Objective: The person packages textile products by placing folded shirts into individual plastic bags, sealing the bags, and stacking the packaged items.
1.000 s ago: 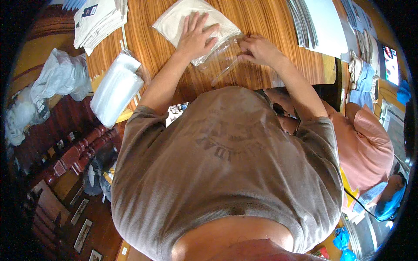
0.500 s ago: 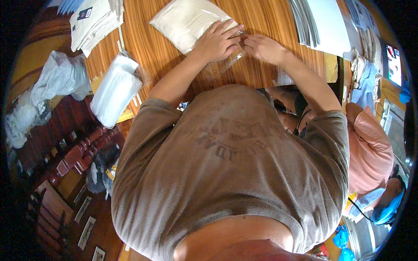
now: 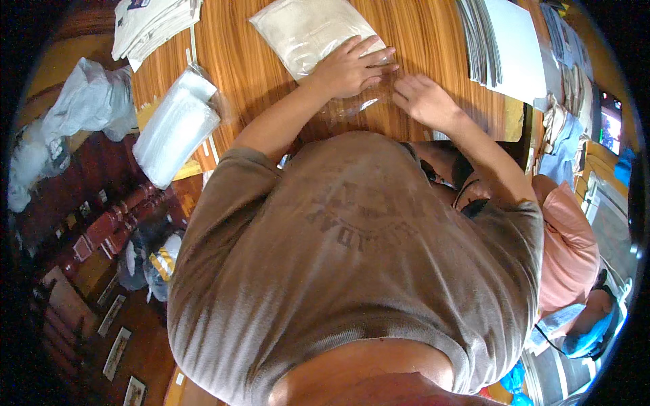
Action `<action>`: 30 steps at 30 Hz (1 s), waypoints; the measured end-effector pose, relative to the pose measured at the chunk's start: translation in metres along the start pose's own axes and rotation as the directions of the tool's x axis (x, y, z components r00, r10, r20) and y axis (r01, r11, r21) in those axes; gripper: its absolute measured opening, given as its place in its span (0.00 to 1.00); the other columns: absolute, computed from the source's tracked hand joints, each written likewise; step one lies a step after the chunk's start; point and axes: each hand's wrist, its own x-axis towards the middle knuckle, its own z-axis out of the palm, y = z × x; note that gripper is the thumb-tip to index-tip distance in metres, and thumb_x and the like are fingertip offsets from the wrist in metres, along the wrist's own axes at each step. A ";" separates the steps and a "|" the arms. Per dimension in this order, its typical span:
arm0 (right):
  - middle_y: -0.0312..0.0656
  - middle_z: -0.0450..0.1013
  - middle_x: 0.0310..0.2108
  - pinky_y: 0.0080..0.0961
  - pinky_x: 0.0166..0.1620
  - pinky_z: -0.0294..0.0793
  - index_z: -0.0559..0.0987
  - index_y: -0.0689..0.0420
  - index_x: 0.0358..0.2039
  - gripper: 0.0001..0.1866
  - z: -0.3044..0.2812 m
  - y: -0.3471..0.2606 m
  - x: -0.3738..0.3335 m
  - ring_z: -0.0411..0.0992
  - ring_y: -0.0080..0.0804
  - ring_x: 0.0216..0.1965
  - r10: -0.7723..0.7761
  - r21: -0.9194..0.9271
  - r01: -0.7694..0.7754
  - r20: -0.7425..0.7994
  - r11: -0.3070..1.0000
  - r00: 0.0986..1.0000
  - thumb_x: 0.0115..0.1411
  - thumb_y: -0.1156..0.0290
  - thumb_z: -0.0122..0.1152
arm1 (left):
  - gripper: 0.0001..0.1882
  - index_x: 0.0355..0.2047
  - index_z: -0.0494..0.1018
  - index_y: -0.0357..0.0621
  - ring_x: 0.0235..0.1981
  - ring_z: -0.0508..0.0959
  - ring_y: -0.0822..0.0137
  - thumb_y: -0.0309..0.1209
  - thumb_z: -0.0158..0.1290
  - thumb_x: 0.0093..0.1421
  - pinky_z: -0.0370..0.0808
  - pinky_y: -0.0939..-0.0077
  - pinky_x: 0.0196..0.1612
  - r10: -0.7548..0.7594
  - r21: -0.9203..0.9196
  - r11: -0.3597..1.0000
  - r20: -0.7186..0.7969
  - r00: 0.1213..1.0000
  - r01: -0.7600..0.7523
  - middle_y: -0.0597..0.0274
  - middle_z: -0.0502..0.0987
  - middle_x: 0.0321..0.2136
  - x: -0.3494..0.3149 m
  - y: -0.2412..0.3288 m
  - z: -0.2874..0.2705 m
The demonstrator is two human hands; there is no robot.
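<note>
On the wooden table lies a folded cream garment in a clear plastic bag (image 3: 305, 30). My left hand (image 3: 352, 68) rests over the bag's near right part, its fingers stretched out and slightly spread. Loose clear plastic of the bag reaches past the garment, under and beside that hand. My right hand (image 3: 425, 100) is just to the right of the left fingertips, by the end of the loose plastic. Its fingers are bent and drawn together. What they hold, if anything, is too small to make out.
A stack of clear plastic bags (image 3: 177, 125) lies at the table's left edge, below a pile of folded cream garments (image 3: 152, 27). Grey-white sheets (image 3: 511, 51) are stacked at the right. Beyond them are more folded clothes (image 3: 562, 139) and a person in a pink shirt (image 3: 569, 243).
My right hand has drawn away to the right from the bag's edge and from the left fingers. The left hand stays spread on the bag. The whole view has shifted a little.
</note>
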 end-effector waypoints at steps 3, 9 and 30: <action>0.43 0.75 0.46 0.39 0.55 0.75 0.79 0.58 0.43 0.17 -0.006 -0.015 0.020 0.74 0.43 0.51 0.118 0.050 -0.110 -0.205 0.993 0.972 0.55 0.64 0.65 | 0.22 0.63 0.76 0.66 0.71 0.64 0.58 0.37 0.53 0.68 0.62 0.46 0.70 -0.048 -0.143 0.989 -0.006 0.999 0.046 0.71 0.67 0.70 -0.003 -0.006 0.009; 0.43 0.74 0.47 0.42 0.59 0.74 0.80 0.57 0.43 0.12 0.051 -0.031 0.040 0.73 0.44 0.56 0.210 0.380 -0.194 -0.002 0.905 0.978 0.61 0.67 0.57 | 0.29 0.68 0.69 0.54 0.73 0.61 0.57 0.28 0.53 0.65 0.54 0.42 0.74 -0.142 -0.322 0.937 -0.005 0.990 0.133 0.65 0.64 0.72 -0.007 -0.025 0.014; 0.41 0.75 0.42 0.34 0.53 0.77 0.82 0.57 0.37 0.10 0.036 -0.095 0.063 0.74 0.39 0.48 0.089 0.323 -0.009 -0.234 0.946 0.968 0.59 0.67 0.58 | 0.30 0.70 0.64 0.80 0.72 0.61 0.67 0.57 0.48 0.68 0.57 0.50 0.72 0.021 0.300 0.952 0.107 0.994 -0.053 0.81 0.59 0.74 -0.025 0.009 0.012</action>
